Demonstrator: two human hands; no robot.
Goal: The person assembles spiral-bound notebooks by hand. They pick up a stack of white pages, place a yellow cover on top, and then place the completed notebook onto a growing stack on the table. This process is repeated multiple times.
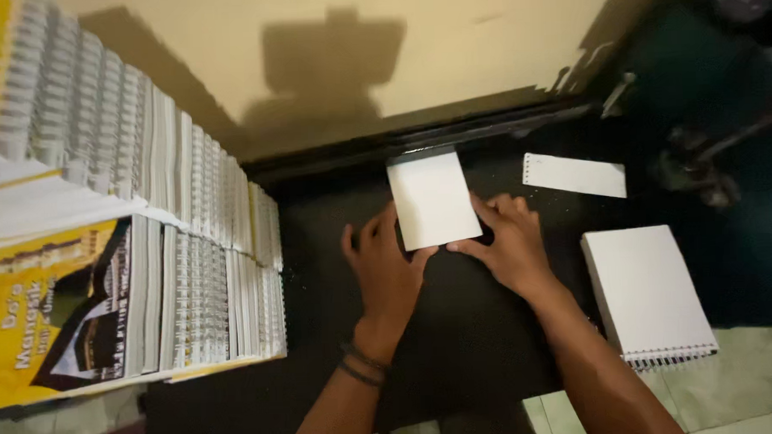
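Currently, both hands rest on a small white sheet block [432,198] that lies flat on the dark surface [493,342], near its far edge by the wall. The left hand [386,268] presses against the block's near-left corner with fingers spread and flat, clamped on nothing; the right hand [511,242] bears on the near-right corner, fingers likewise extended along the edge rather than curled around it. The block shows no spiral binding along any visible edge, so it is judged to be unbound and at the aligning stage. A single punched white strip [573,175] lies apart toward the far right of the surface, untouched. A finished white spiral-bound pad [648,295] sits at the near-right edge, its coil facing the person. At the left edge, stacked rows of bound booklets [147,242] with white coils and yellow covers indicate considerable completed output.
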